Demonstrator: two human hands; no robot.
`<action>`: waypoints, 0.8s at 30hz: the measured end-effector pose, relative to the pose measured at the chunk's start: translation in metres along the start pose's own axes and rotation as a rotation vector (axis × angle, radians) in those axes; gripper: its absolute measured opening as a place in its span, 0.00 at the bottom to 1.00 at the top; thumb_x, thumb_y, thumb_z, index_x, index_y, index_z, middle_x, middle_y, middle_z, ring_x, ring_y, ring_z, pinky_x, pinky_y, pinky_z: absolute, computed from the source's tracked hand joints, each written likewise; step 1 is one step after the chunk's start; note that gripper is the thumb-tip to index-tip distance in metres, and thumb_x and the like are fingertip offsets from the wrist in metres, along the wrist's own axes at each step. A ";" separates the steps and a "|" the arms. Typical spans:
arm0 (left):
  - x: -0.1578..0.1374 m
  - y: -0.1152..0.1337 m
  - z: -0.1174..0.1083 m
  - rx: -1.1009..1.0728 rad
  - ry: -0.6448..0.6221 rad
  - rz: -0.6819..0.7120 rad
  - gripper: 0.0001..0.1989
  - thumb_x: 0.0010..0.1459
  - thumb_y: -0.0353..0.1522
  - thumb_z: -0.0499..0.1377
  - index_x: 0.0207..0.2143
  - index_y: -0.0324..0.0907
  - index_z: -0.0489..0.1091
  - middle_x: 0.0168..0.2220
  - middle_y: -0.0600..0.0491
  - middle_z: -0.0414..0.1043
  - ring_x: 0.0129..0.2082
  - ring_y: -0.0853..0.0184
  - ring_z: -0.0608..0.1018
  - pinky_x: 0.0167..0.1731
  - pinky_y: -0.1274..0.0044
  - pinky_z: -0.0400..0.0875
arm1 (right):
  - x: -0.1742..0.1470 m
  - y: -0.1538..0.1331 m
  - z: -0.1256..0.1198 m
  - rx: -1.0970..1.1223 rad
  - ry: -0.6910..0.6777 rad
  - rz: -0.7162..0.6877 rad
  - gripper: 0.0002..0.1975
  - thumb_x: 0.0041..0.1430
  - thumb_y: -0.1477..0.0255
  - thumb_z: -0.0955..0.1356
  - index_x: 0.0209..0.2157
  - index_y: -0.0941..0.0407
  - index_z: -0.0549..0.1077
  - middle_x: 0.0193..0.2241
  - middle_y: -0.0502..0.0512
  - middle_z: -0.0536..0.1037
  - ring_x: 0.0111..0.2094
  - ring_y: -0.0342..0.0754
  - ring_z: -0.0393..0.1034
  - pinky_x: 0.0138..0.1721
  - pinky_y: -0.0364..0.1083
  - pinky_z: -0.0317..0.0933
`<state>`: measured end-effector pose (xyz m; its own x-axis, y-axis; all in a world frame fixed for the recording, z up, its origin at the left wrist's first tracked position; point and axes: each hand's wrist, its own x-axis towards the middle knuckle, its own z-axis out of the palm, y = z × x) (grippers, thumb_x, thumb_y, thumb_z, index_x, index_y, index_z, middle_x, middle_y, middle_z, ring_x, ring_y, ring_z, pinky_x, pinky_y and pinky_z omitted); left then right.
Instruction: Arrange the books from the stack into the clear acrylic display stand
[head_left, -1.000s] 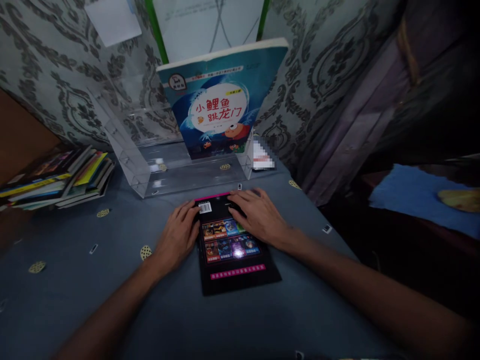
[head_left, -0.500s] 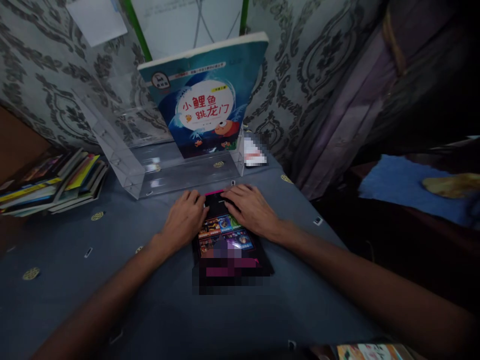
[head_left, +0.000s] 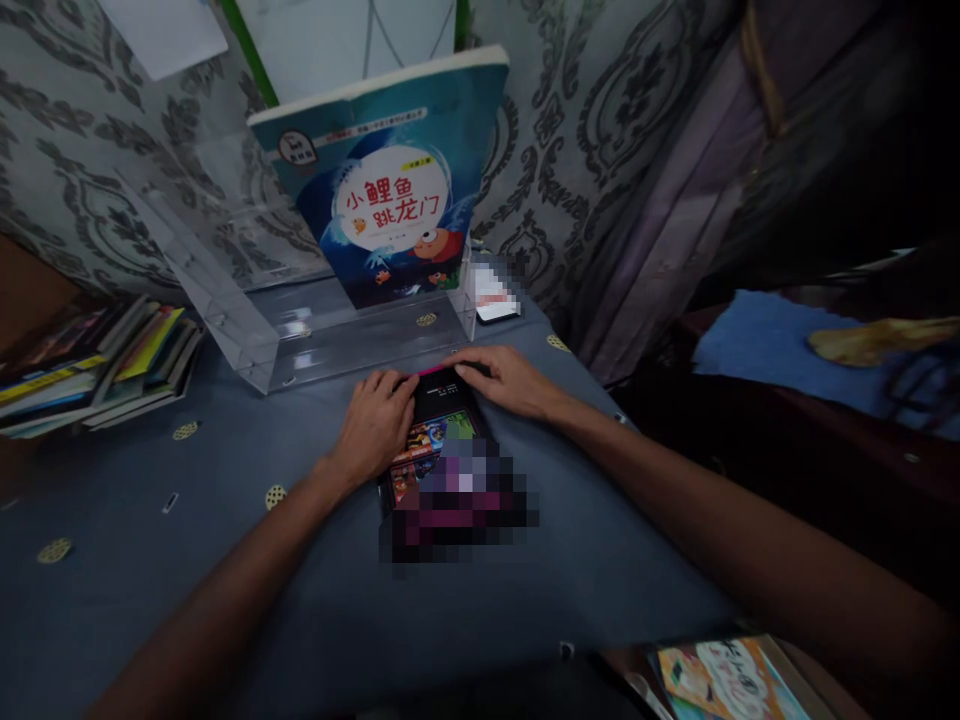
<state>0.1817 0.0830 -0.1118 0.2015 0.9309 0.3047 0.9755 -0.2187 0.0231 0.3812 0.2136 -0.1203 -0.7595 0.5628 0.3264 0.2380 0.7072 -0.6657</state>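
Observation:
A black book with a pink edge and rows of small colourful pictures lies flat on the cloth-covered table; its near part is blurred out by blocks. Along its left edge my left hand is closed, fingers curled together on the cover near the far left corner. My right hand holds the far right corner, its fingers along the far edge and its thumb on the cover. Just beyond my hands a blue picture book leans upright in a clear acrylic stand.
Stacked books sit at the left. A partly blurred white item lies right of the stand. The table's right edge runs beside my right forearm. Beyond it are a blue cloth and, lower down, a colourful book.
My right hand has slid from the book's right side to its far right corner, uncovering more of the cover. My left hand stays at the left edge. The view has shifted slightly.

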 end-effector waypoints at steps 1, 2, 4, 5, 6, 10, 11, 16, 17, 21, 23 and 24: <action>0.001 0.000 0.000 0.002 -0.012 0.016 0.18 0.69 0.30 0.49 0.58 0.37 0.68 0.54 0.43 0.72 0.51 0.54 0.71 0.48 0.63 0.69 | 0.000 0.002 0.000 0.021 0.010 -0.006 0.17 0.67 0.73 0.62 0.51 0.56 0.77 0.48 0.57 0.82 0.49 0.51 0.76 0.53 0.53 0.67; 0.003 0.000 -0.001 0.004 -0.026 0.035 0.19 0.69 0.31 0.49 0.58 0.37 0.68 0.55 0.43 0.72 0.52 0.54 0.71 0.48 0.63 0.68 | 0.001 0.003 0.000 0.037 0.020 -0.009 0.17 0.66 0.73 0.62 0.52 0.56 0.77 0.48 0.58 0.82 0.50 0.52 0.76 0.53 0.54 0.67; 0.007 0.000 -0.003 0.007 -0.057 0.072 0.20 0.70 0.33 0.48 0.59 0.38 0.67 0.56 0.43 0.71 0.52 0.54 0.71 0.48 0.62 0.68 | 0.001 0.005 0.001 0.061 0.034 -0.003 0.18 0.67 0.73 0.62 0.55 0.57 0.75 0.48 0.59 0.82 0.50 0.52 0.76 0.53 0.54 0.67; 0.009 0.000 -0.003 0.006 -0.074 0.090 0.20 0.70 0.35 0.48 0.60 0.39 0.67 0.56 0.43 0.71 0.53 0.54 0.70 0.49 0.62 0.68 | 0.002 0.006 0.001 0.069 0.036 0.002 0.19 0.67 0.73 0.61 0.56 0.56 0.74 0.47 0.58 0.83 0.49 0.51 0.76 0.53 0.54 0.68; 0.011 0.000 -0.004 0.003 -0.091 0.107 0.20 0.70 0.35 0.48 0.60 0.39 0.67 0.57 0.44 0.71 0.53 0.54 0.70 0.49 0.62 0.68 | 0.002 0.007 0.002 0.072 0.036 0.004 0.19 0.68 0.73 0.61 0.56 0.56 0.73 0.46 0.57 0.83 0.49 0.51 0.77 0.53 0.54 0.68; 0.019 0.000 -0.004 -0.008 -0.135 0.149 0.22 0.71 0.38 0.48 0.63 0.44 0.65 0.58 0.44 0.69 0.55 0.53 0.69 0.51 0.61 0.66 | 0.002 0.008 0.001 0.042 0.041 0.006 0.18 0.68 0.74 0.61 0.56 0.56 0.73 0.46 0.57 0.83 0.51 0.52 0.76 0.55 0.55 0.66; 0.020 0.001 -0.003 -0.015 -0.138 0.158 0.22 0.71 0.39 0.48 0.63 0.45 0.65 0.59 0.44 0.68 0.56 0.53 0.68 0.51 0.60 0.66 | 0.002 0.008 0.001 0.033 0.043 0.008 0.18 0.68 0.74 0.61 0.55 0.56 0.73 0.47 0.57 0.83 0.51 0.52 0.76 0.55 0.55 0.66; 0.023 0.008 -0.001 -0.064 -0.136 0.209 0.22 0.71 0.40 0.48 0.62 0.48 0.66 0.60 0.44 0.66 0.56 0.53 0.67 0.53 0.59 0.65 | 0.002 0.005 0.000 0.052 0.018 0.003 0.19 0.68 0.75 0.60 0.56 0.60 0.72 0.47 0.61 0.83 0.51 0.53 0.76 0.54 0.55 0.67; 0.022 0.009 -0.001 -0.070 -0.137 0.214 0.22 0.71 0.40 0.48 0.62 0.48 0.67 0.60 0.43 0.65 0.56 0.53 0.66 0.53 0.58 0.64 | 0.002 0.005 0.000 0.053 0.019 0.004 0.19 0.68 0.75 0.60 0.55 0.59 0.73 0.47 0.60 0.83 0.51 0.52 0.76 0.54 0.55 0.67; 0.018 0.011 -0.002 -0.103 -0.145 0.249 0.22 0.71 0.41 0.47 0.62 0.49 0.67 0.60 0.43 0.64 0.57 0.53 0.66 0.54 0.57 0.64 | 0.001 0.003 0.001 0.057 0.029 0.013 0.18 0.67 0.75 0.61 0.54 0.57 0.74 0.47 0.58 0.83 0.50 0.51 0.77 0.54 0.53 0.68; 0.016 0.012 -0.003 -0.123 -0.150 0.279 0.22 0.72 0.41 0.46 0.62 0.50 0.67 0.59 0.44 0.64 0.57 0.53 0.66 0.55 0.58 0.63 | 0.000 0.003 0.001 0.059 0.032 0.023 0.18 0.66 0.75 0.61 0.55 0.58 0.74 0.48 0.60 0.82 0.50 0.51 0.77 0.53 0.53 0.68; 0.015 0.012 -0.004 -0.128 -0.152 0.290 0.22 0.72 0.41 0.46 0.62 0.50 0.67 0.59 0.44 0.65 0.57 0.53 0.66 0.55 0.58 0.63 | 0.000 0.002 0.002 0.055 0.036 0.027 0.18 0.66 0.75 0.62 0.54 0.59 0.74 0.49 0.60 0.82 0.50 0.51 0.77 0.53 0.53 0.68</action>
<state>0.1967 0.0936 -0.1032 0.4891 0.8553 0.1707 0.8586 -0.5066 0.0783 0.3806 0.2147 -0.1228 -0.7309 0.5967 0.3313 0.2232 0.6677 -0.7102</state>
